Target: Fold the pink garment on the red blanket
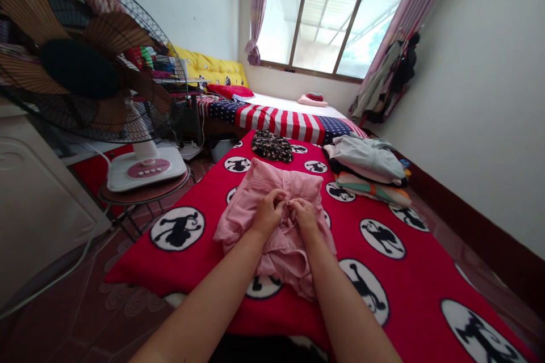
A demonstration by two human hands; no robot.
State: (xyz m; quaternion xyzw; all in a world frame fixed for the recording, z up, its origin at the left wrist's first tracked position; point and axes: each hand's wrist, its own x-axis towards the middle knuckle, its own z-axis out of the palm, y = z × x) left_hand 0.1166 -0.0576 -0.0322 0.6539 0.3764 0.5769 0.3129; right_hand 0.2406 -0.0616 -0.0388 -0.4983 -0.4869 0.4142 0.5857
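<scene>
A pink garment (272, 193) lies spread on a red blanket (409, 272) printed with black figures in white circles. My left hand (268, 212) and my right hand (303, 212) meet at the garment's middle. Both are closed in a pinch on a small part of the pink cloth, fingertips nearly touching each other. My forearms reach in from the bottom edge and cover the garment's near part.
A pile of folded clothes (368, 167) sits at the right, a dark floral garment (272, 146) beyond the pink one. A standing fan (85, 68) rests on a small round table at the left. A bed with a striped cover (281, 119) lies under the window.
</scene>
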